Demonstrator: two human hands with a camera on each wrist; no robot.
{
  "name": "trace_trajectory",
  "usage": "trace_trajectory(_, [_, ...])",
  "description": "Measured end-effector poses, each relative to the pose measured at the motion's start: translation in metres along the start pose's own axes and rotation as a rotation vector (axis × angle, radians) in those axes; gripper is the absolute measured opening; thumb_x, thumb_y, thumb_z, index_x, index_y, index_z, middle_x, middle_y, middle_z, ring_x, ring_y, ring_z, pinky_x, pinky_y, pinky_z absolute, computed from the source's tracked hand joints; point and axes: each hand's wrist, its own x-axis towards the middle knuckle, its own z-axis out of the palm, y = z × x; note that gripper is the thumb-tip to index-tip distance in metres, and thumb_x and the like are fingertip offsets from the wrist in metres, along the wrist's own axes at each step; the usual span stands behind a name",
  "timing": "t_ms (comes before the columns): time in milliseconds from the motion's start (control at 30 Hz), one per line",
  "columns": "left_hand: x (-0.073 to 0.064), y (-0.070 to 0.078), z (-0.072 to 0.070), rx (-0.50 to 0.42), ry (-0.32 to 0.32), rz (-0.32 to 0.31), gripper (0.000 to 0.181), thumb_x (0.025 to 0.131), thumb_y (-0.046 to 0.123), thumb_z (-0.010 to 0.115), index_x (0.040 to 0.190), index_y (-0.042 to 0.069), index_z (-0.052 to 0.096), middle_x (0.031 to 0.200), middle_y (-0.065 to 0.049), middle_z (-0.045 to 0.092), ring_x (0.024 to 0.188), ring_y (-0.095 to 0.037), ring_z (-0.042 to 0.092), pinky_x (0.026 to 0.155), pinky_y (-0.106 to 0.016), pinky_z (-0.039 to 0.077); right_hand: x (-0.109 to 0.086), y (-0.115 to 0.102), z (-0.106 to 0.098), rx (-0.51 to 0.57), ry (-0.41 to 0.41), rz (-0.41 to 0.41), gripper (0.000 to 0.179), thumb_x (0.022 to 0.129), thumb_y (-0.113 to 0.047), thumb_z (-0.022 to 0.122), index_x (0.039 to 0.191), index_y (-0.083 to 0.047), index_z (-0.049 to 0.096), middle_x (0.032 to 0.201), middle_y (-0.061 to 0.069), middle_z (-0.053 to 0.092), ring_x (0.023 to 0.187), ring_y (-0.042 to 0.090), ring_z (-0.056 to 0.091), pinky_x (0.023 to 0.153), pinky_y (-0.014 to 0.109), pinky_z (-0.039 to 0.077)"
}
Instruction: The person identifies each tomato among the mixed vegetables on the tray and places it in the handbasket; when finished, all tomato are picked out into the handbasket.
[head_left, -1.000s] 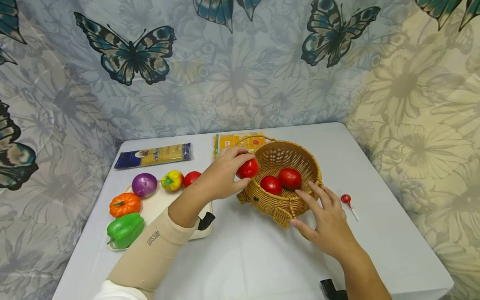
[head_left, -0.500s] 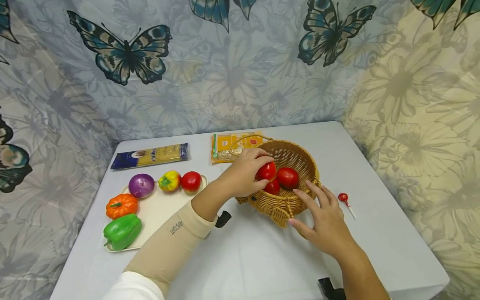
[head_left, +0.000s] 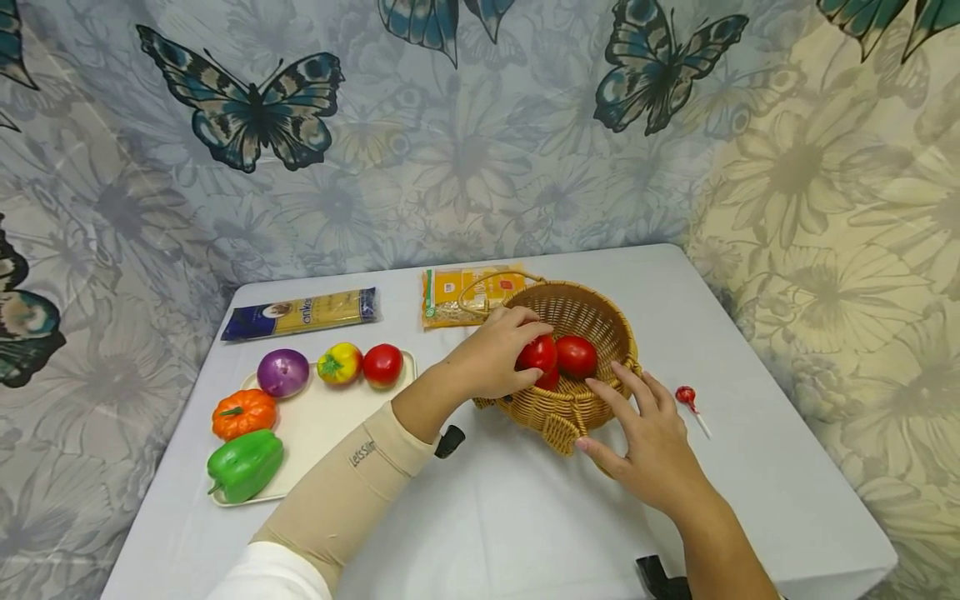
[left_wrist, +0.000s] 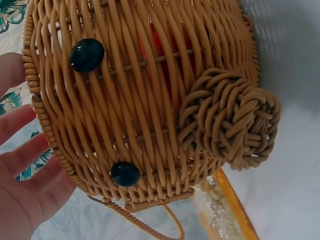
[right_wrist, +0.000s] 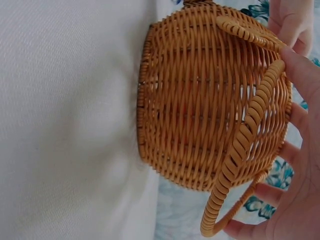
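My left hand [head_left: 501, 354] reaches over the left rim of a round wicker basket [head_left: 558, 408], its fingers and thumb around a red tomato [head_left: 536, 357] inside. Beneath that one a second tomato [head_left: 550, 382] partly shows. To the right, a third tomato [head_left: 577, 357] lies against them. My right hand [head_left: 656, 446] holds the basket's near right rim, with its thumb on the woven ear and its fingers spread along the edge. From the left wrist, the basket's black button eyes [left_wrist: 86, 55] show, while the wicker hides the fruit. A wrapped handle [right_wrist: 240, 145] appears in the right wrist view.
A cream tray [head_left: 318, 429] on the left carries a tomato [head_left: 382, 366], a yellow pepper [head_left: 340, 363], a purple vegetable [head_left: 282, 372], a small pumpkin [head_left: 243, 413] and a green pepper [head_left: 246, 465]. Behind lie a pasta pack [head_left: 300, 314] and a yellow bag [head_left: 450, 297]. A lollipop [head_left: 692, 408] lies right.
The left hand has carried its tomato rightward over the rim and down into the basket onto the other tomatoes. The right hand has stayed at the rim.
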Motion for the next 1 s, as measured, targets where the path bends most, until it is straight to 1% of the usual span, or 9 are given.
trace_trajectory(167, [-0.006, -0.001, -0.005, 0.001, 0.007, -0.001, 0.064, 0.095, 0.038, 0.071, 0.152, 0.022, 0.049, 0.154, -0.003, 0.043, 0.141, -0.026, 0.039, 0.111, -0.039, 0.046, 0.001, -0.001, 0.001, -0.001, -0.009, 0.000, 0.077, 0.085, -0.051, 0.079, 0.152, -0.031, 0.046, 0.167, 0.008, 0.024, 0.146, 0.054, 0.019, 0.092, 0.087, 0.030])
trace_trajectory(267, [-0.011, -0.003, -0.009, -0.012, 0.017, -0.014, 0.064, 0.095, 0.040, 0.071, 0.152, 0.023, 0.049, 0.156, -0.002, 0.042, 0.143, -0.026, 0.037, 0.114, -0.042, 0.044, 0.001, -0.002, 0.001, 0.001, -0.012, 0.001, 0.077, 0.085, -0.051, 0.079, 0.152, -0.031, 0.046, 0.167, 0.008, 0.024, 0.146, 0.055, 0.019, 0.093, 0.087, 0.029])
trace_trajectory(367, [-0.019, -0.005, -0.014, -0.020, 0.035, -0.028, 0.064, 0.094, 0.040, 0.071, 0.152, 0.024, 0.049, 0.155, 0.000, 0.042, 0.146, -0.027, 0.035, 0.119, -0.046, 0.038, 0.001, -0.002, 0.001, 0.004, -0.014, 0.003, 0.077, 0.085, -0.050, 0.079, 0.152, -0.031, 0.046, 0.167, 0.008, 0.023, 0.146, 0.055, 0.018, 0.093, 0.087, 0.029])
trace_trajectory(500, [-0.031, -0.010, -0.018, -0.024, 0.068, -0.039, 0.063, 0.094, 0.039, 0.071, 0.151, 0.024, 0.050, 0.154, -0.001, 0.044, 0.146, -0.029, 0.035, 0.120, -0.049, 0.035, -0.001, -0.001, 0.000, 0.004, -0.008, 0.006, 0.077, 0.085, -0.051, 0.079, 0.152, -0.031, 0.046, 0.168, 0.008, 0.023, 0.146, 0.055, 0.018, 0.091, 0.087, 0.030])
trace_trajectory(600, [-0.042, -0.018, -0.021, -0.022, 0.075, -0.062, 0.062, 0.095, 0.039, 0.070, 0.151, 0.023, 0.050, 0.155, -0.003, 0.043, 0.145, -0.029, 0.036, 0.119, -0.050, 0.037, -0.002, 0.000, 0.000, 0.007, -0.003, 0.012, 0.077, 0.085, -0.050, 0.079, 0.152, -0.031, 0.046, 0.167, 0.008, 0.023, 0.145, 0.055, 0.019, 0.089, 0.088, 0.030])
trace_trajectory(700, [-0.053, -0.030, -0.021, -0.020, 0.072, -0.091, 0.062, 0.095, 0.039, 0.070, 0.151, 0.022, 0.050, 0.156, -0.004, 0.043, 0.146, -0.030, 0.035, 0.119, -0.054, 0.035, -0.004, 0.001, -0.002, 0.010, 0.000, 0.020, 0.077, 0.084, -0.050, 0.080, 0.151, -0.031, 0.047, 0.167, 0.008, 0.024, 0.145, 0.056, 0.020, 0.088, 0.088, 0.029])
trace_trajectory(800, [-0.063, -0.047, -0.021, -0.018, 0.077, -0.132, 0.062, 0.094, 0.039, 0.072, 0.150, 0.021, 0.052, 0.155, -0.004, 0.043, 0.143, -0.030, 0.037, 0.116, -0.055, 0.038, -0.004, 0.000, -0.002, 0.011, 0.004, 0.017, 0.077, 0.084, -0.050, 0.080, 0.151, -0.030, 0.047, 0.167, 0.008, 0.024, 0.144, 0.056, 0.020, 0.087, 0.087, 0.029])
trace_trajectory(1000, [-0.082, -0.088, -0.017, 0.023, 0.064, -0.267, 0.061, 0.093, 0.039, 0.073, 0.148, 0.020, 0.054, 0.155, -0.006, 0.045, 0.141, -0.030, 0.039, 0.114, -0.054, 0.040, 0.002, -0.004, 0.002, 0.016, 0.010, -0.007, 0.076, 0.084, -0.050, 0.080, 0.151, -0.029, 0.048, 0.167, 0.007, 0.024, 0.143, 0.057, 0.021, 0.087, 0.088, 0.029])
